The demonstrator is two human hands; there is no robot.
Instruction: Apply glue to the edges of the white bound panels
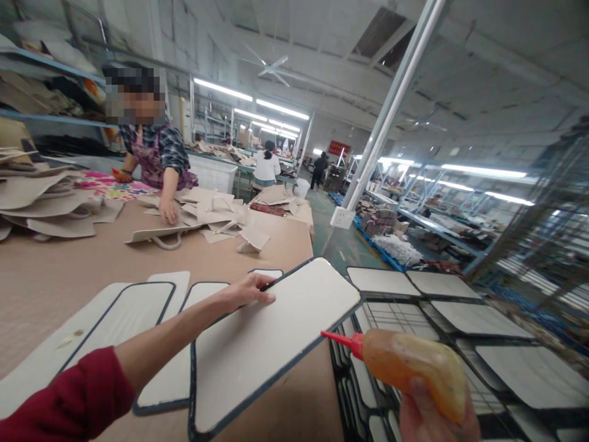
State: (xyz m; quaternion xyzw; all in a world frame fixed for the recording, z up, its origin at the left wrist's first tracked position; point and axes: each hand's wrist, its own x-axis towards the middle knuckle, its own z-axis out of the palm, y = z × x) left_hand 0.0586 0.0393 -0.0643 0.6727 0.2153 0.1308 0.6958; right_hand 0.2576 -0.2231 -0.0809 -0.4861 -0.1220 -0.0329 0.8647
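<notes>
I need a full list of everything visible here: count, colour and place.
held panel: one, white with dark edge, lifted over the table
flat panels: several, white with dark edge, on the table
rack panels: several, white, on the wire rack
wire rack: one, black, right of table
glue bottle: one, orange with red nozzle, lower right
table: one, brown, left
cut pieces: many, tan, table's far end
co-worker: one, checked shirt, behind the table
left hand: one, on the held panel's edge
right hand: one, around the glue bottle
</notes>
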